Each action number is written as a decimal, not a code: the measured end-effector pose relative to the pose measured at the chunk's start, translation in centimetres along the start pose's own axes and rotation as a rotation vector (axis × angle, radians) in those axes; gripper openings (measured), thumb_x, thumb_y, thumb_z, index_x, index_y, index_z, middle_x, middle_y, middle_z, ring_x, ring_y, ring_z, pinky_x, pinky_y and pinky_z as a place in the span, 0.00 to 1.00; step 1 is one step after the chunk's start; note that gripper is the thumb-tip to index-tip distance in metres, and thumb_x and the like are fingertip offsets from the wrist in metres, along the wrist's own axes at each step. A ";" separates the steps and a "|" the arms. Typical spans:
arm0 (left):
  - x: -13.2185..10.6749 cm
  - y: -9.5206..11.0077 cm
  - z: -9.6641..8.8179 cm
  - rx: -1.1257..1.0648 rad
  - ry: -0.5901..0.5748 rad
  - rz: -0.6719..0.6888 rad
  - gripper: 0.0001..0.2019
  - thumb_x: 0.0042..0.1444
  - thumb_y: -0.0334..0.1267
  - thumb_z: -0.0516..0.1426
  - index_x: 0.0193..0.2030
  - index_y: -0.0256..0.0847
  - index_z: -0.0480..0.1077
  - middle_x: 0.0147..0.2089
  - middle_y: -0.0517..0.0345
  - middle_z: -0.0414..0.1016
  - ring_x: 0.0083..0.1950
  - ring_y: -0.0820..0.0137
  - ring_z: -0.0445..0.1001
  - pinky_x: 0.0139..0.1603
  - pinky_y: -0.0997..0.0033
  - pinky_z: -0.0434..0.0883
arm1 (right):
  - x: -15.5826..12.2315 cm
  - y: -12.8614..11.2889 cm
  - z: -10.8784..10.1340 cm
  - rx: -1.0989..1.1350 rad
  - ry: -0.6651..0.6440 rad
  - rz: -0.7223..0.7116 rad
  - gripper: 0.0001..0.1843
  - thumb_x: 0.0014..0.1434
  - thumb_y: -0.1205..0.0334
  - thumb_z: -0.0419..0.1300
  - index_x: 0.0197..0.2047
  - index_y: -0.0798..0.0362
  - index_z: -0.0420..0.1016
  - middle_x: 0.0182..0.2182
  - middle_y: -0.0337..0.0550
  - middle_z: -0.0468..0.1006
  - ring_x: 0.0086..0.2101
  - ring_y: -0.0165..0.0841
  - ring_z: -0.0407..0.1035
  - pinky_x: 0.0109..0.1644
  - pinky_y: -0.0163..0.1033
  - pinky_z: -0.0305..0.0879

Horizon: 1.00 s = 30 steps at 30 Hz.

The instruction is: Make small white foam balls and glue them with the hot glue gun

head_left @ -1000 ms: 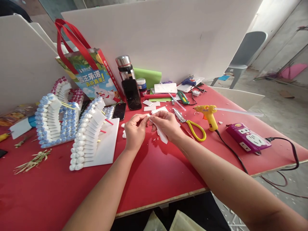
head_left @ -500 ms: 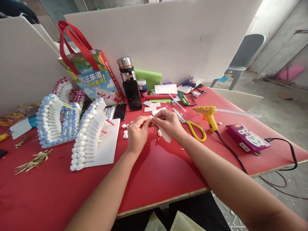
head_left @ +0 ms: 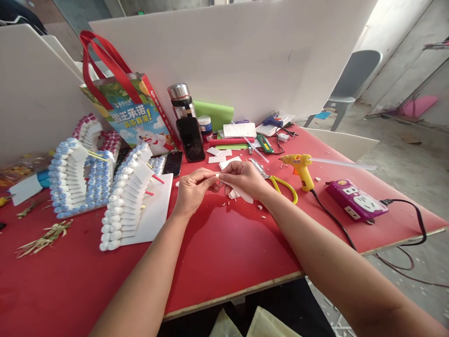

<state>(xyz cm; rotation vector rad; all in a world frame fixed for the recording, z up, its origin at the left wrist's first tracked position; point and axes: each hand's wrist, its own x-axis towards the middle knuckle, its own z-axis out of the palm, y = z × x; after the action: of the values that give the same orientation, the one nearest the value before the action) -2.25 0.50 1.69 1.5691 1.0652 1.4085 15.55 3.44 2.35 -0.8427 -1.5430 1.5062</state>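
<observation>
Over the middle of the red table, my left hand (head_left: 193, 191) and my right hand (head_left: 247, 177) meet fingertip to fingertip. Both are closed in a pinch on a thin white paper strip (head_left: 243, 193); its loose end hangs below my right hand, and a small white bit shows between the thumbs. How it is folded or rolled there is hidden by the fingers. Left of my hands stands a curved white piece (head_left: 128, 201) edged with small white puffs on a white board (head_left: 156, 215). Yellow-handled pliers (head_left: 286, 187) lie just beyond my right wrist.
A yellow glue gun (head_left: 302, 171) and a purple power strip (head_left: 356, 200) sit right, with cords trailing. A blue-and-white puffed piece (head_left: 82, 180), a shopping bag (head_left: 135, 114), a steel flask (head_left: 180, 100) and a phone (head_left: 191, 140) stand left and behind. The table's front edge (head_left: 235, 299) is near me.
Both hands stay pinched together with small finger movements at the white strip. The view has shifted slightly, so the scene sits a little further left.
</observation>
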 end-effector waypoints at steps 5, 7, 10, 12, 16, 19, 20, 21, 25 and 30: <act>-0.1 -0.3 0.3 -0.005 0.023 -0.031 0.09 0.54 0.41 0.66 0.36 0.38 0.78 0.29 0.59 0.76 0.26 0.72 0.75 0.31 0.71 0.77 | -0.1 0.0 0.0 -0.072 0.006 -0.045 0.12 0.57 0.55 0.65 0.32 0.54 0.70 0.23 0.40 0.79 0.20 0.32 0.73 0.21 0.35 0.70; -0.1 -0.5 0.3 -0.023 0.013 -0.078 0.10 0.53 0.42 0.67 0.36 0.38 0.76 0.27 0.59 0.76 0.25 0.71 0.76 0.30 0.71 0.76 | -0.1 0.1 -0.1 -0.125 -0.016 -0.106 0.09 0.59 0.57 0.63 0.33 0.53 0.70 0.23 0.39 0.78 0.21 0.32 0.73 0.22 0.35 0.69; -0.1 -0.6 0.3 -0.024 0.010 -0.120 0.12 0.52 0.42 0.68 0.37 0.38 0.76 0.25 0.60 0.76 0.24 0.70 0.76 0.30 0.70 0.76 | -0.2 0.3 -0.2 -0.229 -0.025 -0.164 0.06 0.59 0.60 0.61 0.33 0.53 0.70 0.23 0.38 0.78 0.22 0.32 0.74 0.24 0.34 0.68; -0.1 -0.5 0.3 -0.002 -0.003 -0.124 0.12 0.52 0.43 0.67 0.39 0.38 0.78 0.26 0.59 0.76 0.24 0.70 0.76 0.30 0.70 0.76 | -0.3 0.3 -0.3 -0.294 -0.026 -0.182 0.05 0.59 0.61 0.60 0.33 0.52 0.70 0.23 0.38 0.77 0.22 0.31 0.73 0.25 0.34 0.68; -0.1 -0.4 0.2 0.038 -0.007 -0.089 0.11 0.53 0.43 0.67 0.38 0.38 0.80 0.32 0.57 0.77 0.25 0.72 0.76 0.30 0.71 0.75 | -0.2 0.1 -0.1 -0.330 0.013 -0.180 0.07 0.58 0.61 0.62 0.31 0.52 0.70 0.24 0.39 0.78 0.24 0.32 0.74 0.28 0.35 0.69; 0.0 -0.5 0.0 0.047 0.006 -0.088 0.11 0.55 0.43 0.65 0.41 0.38 0.79 0.27 0.59 0.75 0.24 0.72 0.74 0.30 0.71 0.73 | 0.1 -0.1 -0.1 -0.121 0.056 0.000 0.15 0.61 0.51 0.62 0.30 0.53 0.71 0.24 0.44 0.79 0.24 0.37 0.76 0.24 0.37 0.70; 0.1 -0.5 -0.1 0.049 0.005 -0.092 0.11 0.56 0.43 0.64 0.42 0.38 0.79 0.24 0.60 0.74 0.24 0.73 0.72 0.29 0.72 0.72 | 0.2 -0.1 -0.2 -0.006 0.056 0.095 0.18 0.62 0.47 0.60 0.31 0.53 0.72 0.24 0.47 0.80 0.25 0.39 0.77 0.24 0.39 0.70; 0.1 -0.4 -0.1 0.053 0.001 -0.096 0.11 0.57 0.43 0.64 0.42 0.38 0.78 0.23 0.61 0.72 0.23 0.74 0.70 0.29 0.73 0.71 | 0.3 -0.1 -0.3 0.117 0.041 0.189 0.21 0.63 0.43 0.58 0.32 0.54 0.72 0.26 0.50 0.81 0.26 0.42 0.78 0.24 0.41 0.72; 0.2 -0.3 -0.3 0.085 0.001 -0.062 0.10 0.57 0.43 0.64 0.42 0.40 0.79 0.25 0.61 0.71 0.22 0.77 0.64 0.25 0.75 0.64 | 0.5 -0.1 -0.8 0.462 -0.094 0.398 0.20 0.65 0.46 0.58 0.39 0.58 0.74 0.35 0.58 0.83 0.32 0.44 0.80 0.36 0.50 0.79; 0.2 -0.3 -0.4 0.130 0.002 -0.003 0.10 0.56 0.44 0.64 0.41 0.42 0.80 0.31 0.58 0.72 0.24 0.76 0.63 0.26 0.74 0.63 | 0.0 -0.5 -0.7 0.483 -0.151 0.368 0.16 0.62 0.52 0.63 0.40 0.60 0.76 0.33 0.53 0.82 0.29 0.38 0.77 0.37 0.48 0.79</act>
<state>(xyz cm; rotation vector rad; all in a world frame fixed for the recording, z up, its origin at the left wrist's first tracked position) -2.65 0.82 1.57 1.6571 1.1799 1.3624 16.18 3.71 2.86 -0.7611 -1.0801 2.1397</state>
